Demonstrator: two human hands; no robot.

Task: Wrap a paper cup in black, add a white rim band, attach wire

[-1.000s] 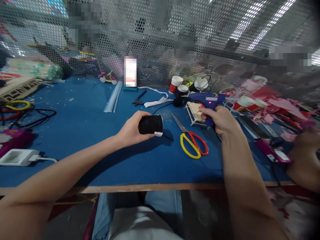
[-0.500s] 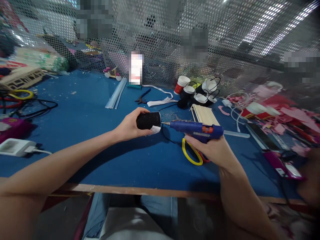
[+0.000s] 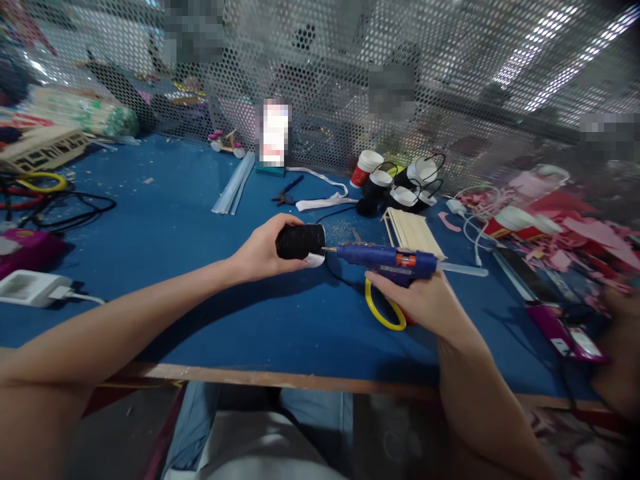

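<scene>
Left hand clasps a black-wrapped, cylindrical cup sideways above the blue counter. Right hand curls around a blue plastic glue gun, its slim metal nozzle at the cup's rim.

scissors seemingly obstruct below glue gun
</scene>
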